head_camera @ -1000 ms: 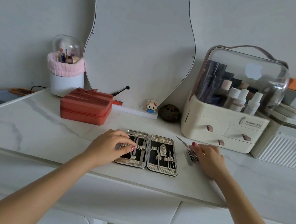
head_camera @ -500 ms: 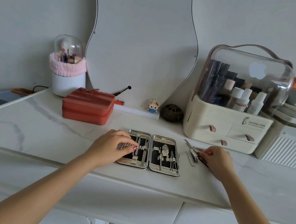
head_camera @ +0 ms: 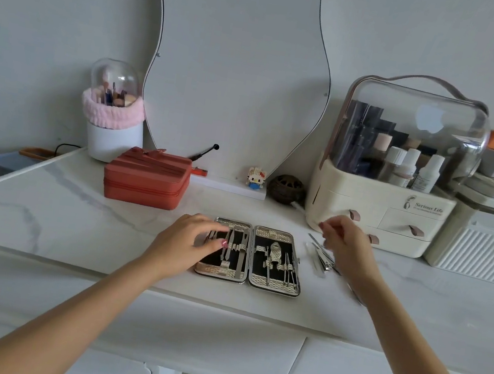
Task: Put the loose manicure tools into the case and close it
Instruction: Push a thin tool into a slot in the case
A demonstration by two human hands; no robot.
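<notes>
On the white marble tabletop [head_camera: 41,212], near its front edge, the manicure case [head_camera: 250,256] lies open flat, its two halves side by side with metal tools strapped against a black lining in each. The left hand [head_camera: 188,243] rests on the left half of the case, fingers loosely bent and laid over the tools there, thumb tip touching the lining; whether it pinches any of those tools cannot be told. Just right of the case, a small heap of loose manicure tools [head_camera: 320,255] lies on the tabletop: thin metal pieces fanned out, one a nail clipper. The right hand [head_camera: 347,248] hovers over the far end of that heap, fingers curled downward with the tips drawn close; the hand is blurred, and whether it holds a tool cannot be told.

Behind the case, to the left, sits a red zipped box [head_camera: 146,179], shut, with a white brush holder [head_camera: 114,120] under a clear dome and a pink band farther back. A wavy-edged mirror [head_camera: 239,66] leans on the wall at centre, and at its foot stand a small brick figure [head_camera: 255,177] and a dark round ball [head_camera: 287,189]. To the right is a cream cosmetics organiser [head_camera: 377,214] with drawers and a clear lid over bottles, and beside it a white ribbed box [head_camera: 484,253].
</notes>
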